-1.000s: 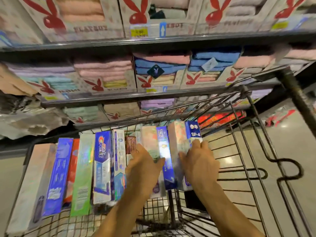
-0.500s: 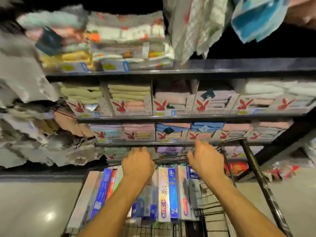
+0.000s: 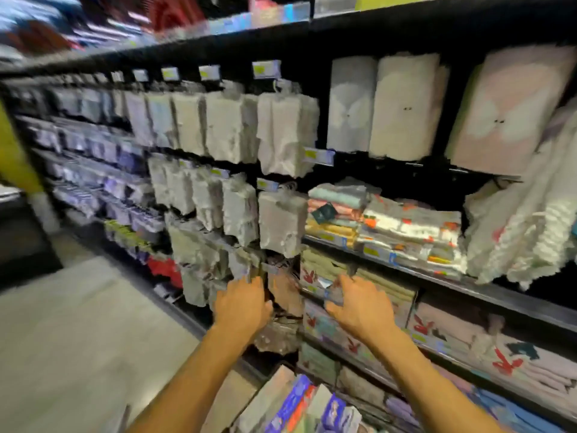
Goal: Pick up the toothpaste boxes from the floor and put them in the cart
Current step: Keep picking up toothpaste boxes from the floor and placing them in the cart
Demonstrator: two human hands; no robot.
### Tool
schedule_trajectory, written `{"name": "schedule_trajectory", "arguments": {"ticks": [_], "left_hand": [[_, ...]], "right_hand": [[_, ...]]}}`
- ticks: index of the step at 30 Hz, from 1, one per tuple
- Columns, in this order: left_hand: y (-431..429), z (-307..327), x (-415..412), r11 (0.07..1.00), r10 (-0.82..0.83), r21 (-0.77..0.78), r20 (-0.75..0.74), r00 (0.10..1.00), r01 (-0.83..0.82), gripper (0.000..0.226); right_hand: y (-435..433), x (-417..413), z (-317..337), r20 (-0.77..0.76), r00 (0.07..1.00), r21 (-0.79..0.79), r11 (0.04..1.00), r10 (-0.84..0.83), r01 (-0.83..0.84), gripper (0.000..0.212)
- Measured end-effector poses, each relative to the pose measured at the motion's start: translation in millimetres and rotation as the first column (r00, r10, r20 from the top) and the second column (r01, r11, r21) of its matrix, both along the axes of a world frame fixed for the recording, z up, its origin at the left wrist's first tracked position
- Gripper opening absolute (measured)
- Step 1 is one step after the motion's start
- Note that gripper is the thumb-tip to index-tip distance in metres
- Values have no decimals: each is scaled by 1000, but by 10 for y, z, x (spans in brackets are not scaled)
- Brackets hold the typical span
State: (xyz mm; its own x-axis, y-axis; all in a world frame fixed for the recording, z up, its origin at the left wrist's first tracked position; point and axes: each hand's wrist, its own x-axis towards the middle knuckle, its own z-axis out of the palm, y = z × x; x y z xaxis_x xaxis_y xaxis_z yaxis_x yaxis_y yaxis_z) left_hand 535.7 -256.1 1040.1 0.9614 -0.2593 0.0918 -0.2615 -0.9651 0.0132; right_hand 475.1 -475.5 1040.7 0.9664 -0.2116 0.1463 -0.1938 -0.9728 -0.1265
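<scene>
While toothpaste boxes (image 3: 299, 407) lie well below, left hand (image 3: 242, 303), right hand (image 3: 359, 307), fingers (image 3: 349, 289) relaxed, empty.

Dark store shelving (image 3: 515, 303) runs from the upper left to the lower right of the frame. Folded towels (image 3: 412, 226) lie in pastel stacks on the centre-right shelf, with more in rabbit-logo cartons (image 3: 431, 326) on the shelf below. Pale packaged goods (image 3: 281, 132) hang in rows at centre. Yellow price tags (image 3: 265, 69) line the shelf edges. A pale floor (image 3: 78, 323), blurred, fills the lower left.
</scene>
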Motion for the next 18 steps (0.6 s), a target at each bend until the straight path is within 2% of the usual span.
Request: {"name": "schedule_trajectory", "arguments": {"ticks": [4,8,15,18], "left_hand": [[1281,74,-70,970,240,-34,22,970,-240,30],[2631,-108,-280,896,442,-39,-26,897,-443,42],[4598,-420,-531,781,618,-51,-83,782,-623,42],[5210,-541,-571,742,662,-46,-106,742,-668,43]], "right_hand": [[1125,420,43,12,972,2,972,236,-236,48],[2359,670,-66,19,907,37,906,421,-422,50],[4327,990,-324,-15,805,88,803,592,-589,56],[4993,1103,-425,-37,781,115,779,623,-616,49]]}}
